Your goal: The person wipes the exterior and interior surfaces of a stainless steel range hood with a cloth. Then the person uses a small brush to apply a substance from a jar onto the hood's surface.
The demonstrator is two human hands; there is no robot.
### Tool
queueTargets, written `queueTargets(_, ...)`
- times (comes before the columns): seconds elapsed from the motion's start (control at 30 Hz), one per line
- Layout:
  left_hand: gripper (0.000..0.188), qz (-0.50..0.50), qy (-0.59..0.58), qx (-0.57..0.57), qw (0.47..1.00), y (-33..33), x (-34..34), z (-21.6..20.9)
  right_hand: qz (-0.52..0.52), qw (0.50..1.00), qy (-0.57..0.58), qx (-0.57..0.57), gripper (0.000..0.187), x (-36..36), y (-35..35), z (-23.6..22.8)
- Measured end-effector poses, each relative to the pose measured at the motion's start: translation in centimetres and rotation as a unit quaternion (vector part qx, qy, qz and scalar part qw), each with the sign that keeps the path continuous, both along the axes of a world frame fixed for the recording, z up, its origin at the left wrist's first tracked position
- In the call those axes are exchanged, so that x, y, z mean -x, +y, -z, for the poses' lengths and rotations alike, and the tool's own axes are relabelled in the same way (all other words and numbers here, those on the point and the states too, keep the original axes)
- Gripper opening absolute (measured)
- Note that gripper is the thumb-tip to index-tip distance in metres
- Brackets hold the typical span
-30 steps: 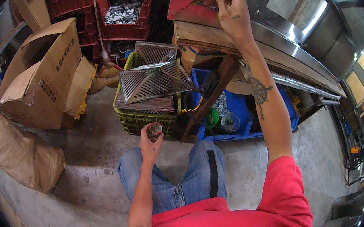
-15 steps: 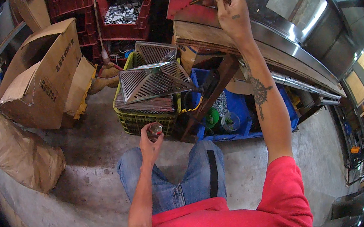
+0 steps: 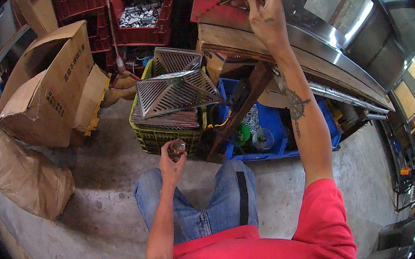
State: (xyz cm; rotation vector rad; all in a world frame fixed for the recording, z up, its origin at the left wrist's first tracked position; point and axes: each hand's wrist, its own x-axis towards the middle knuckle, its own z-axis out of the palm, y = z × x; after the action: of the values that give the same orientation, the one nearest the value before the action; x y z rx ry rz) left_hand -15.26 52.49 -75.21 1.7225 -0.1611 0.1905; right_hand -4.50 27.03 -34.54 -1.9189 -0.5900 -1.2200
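A small clear glass jar (image 3: 176, 146) is gripped in my left hand (image 3: 171, 165), above my left knee and in front of the yellow-green crate. My right hand (image 3: 265, 20) reaches far forward over the bench, fingers pinched on a thin stick like a fine brush (image 3: 226, 1). The stick's tip points left, close to a shiny metal sheet (image 3: 238, 17) with a red reflection and a row of small dark marks. Whether the tip touches the sheet I cannot tell.
Slotted metal panels (image 3: 178, 94) lie on the yellow-green crate (image 3: 168, 143). Under the wooden bench edge (image 3: 231, 41) sits a blue bin (image 3: 283, 139) with small parts and cups. A cardboard box (image 3: 54, 90) stands left, a broom (image 3: 121, 81) behind it, and red crates (image 3: 148, 35) farther back.
My right hand and the thin stick have shifted very slightly. My left hand and the glass jar stay in place.
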Motion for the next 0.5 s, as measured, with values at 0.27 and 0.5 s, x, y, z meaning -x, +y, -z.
queueTargets(0.27,0.056,0.001,0.0,-0.002,1.0,0.11,0.1,-0.4,-0.022,0.998,0.038,-0.033,0.027,0.5,0.56,-0.18)
queueTargets(0.5,0.056,0.003,0.007,0.003,1.0,0.03,0.11,-0.09,-0.009,1.0,0.013,-0.008,0.026,0.15,0.38,-0.11)
